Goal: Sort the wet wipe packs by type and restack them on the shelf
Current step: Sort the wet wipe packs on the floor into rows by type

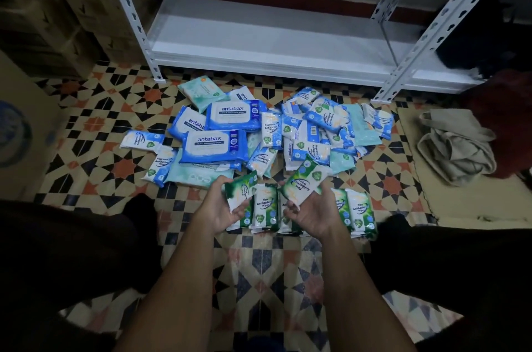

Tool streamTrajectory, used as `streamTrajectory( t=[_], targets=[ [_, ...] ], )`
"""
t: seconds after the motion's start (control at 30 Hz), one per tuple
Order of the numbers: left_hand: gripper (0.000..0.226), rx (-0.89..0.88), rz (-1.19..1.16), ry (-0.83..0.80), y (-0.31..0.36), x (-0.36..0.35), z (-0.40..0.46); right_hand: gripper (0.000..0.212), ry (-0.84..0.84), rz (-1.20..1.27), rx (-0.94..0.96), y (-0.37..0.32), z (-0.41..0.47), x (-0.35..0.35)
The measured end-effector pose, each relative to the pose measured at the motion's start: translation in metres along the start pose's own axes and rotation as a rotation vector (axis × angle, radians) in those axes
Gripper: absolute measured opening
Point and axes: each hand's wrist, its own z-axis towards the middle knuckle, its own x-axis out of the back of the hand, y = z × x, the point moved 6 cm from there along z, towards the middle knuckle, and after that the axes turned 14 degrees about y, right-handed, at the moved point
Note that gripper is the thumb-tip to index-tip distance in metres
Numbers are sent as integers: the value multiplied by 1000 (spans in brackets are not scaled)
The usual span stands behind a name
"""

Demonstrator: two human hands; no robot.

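Left hand [223, 207] is gripping a green pine pack [240, 193]; right hand [312, 215] is gripping another pine pack [303, 181], both over the green row [266, 209] on the floor. Best laying them alongside, edges matching; shelf [273, 35] is holding nothing.

The shelf [276, 35] is cut off at twelve o'clock, so only its lowest board and the feet of its uprights show. In the heap of wet wipe packs [259, 135], the lower packs are covered by those on top, and their small print is too fine to read. The right hand [312, 212] hides part of the row of green pine packs [357, 213]. At three o'clock a dark red shape [506, 109] is blurred and cut by the edge. At nine o'clock a cardboard box [20, 132] is cropped.
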Motion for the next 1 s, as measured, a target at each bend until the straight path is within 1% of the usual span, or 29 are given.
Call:
streamTrajectory(
  t=[0.03,0.1,0.2,0.23,0.27,0.33,0.37,0.4,0.47,0.57,0.6,0.67,0.77,0.87,0.9,0.93,1.0],
  targets=[
    [49,6,-17,-21,0,-1,1,92,10,-8,18,-3,0,2],
    [47,23,-32,-46,-2,-3,1,103,28,-47,69,-8,2,5],
    [41,25,-72,-56,-4,-2,2,101,91,-133,127,-10,8,7],
    [43,17,-93,-60,-3,0,3,95,116,-174,144,-9,9,6],
    [44,6,-107,-50,-2,2,5,83,141,-215,162,-8,10,5],
    [46,-15,-134,-21,1,8,10,46,194,-323,206,-8,12,3],
    [47,-18,-145,-10,3,11,12,30,214,-403,237,-9,13,3],
    [47,-17,-155,1,5,13,14,23,231,-493,267,-9,16,3],
    [47,-3,-142,25,8,15,18,29,248,-608,302,-9,20,2],
    [39,22,8,92,3,19,22,46,330,-655,356,-7,22,3],
    [36,17,51,120,1,21,24,49,357,-659,374,-6,23,4],
    [33,-21,90,194,-4,25,27,48,384,-624,395,-5,25,8],
    [31,-144,138,369,-2,36,32,37,443,-592,429,-8,25,14],
    [38,-259,172,471,9,44,34,26,516,-518,480,-13,22,25],
    [40,-323,166,513,15,47,33,28,529,-464,490,-14,23,30],
    [39,-389,144,537,21,47,32,35,534,-411,487,-14,22,34],
    [31,-474,56,533,29,44,30,48,549,-305,468,-14,21,38]
  ],
)
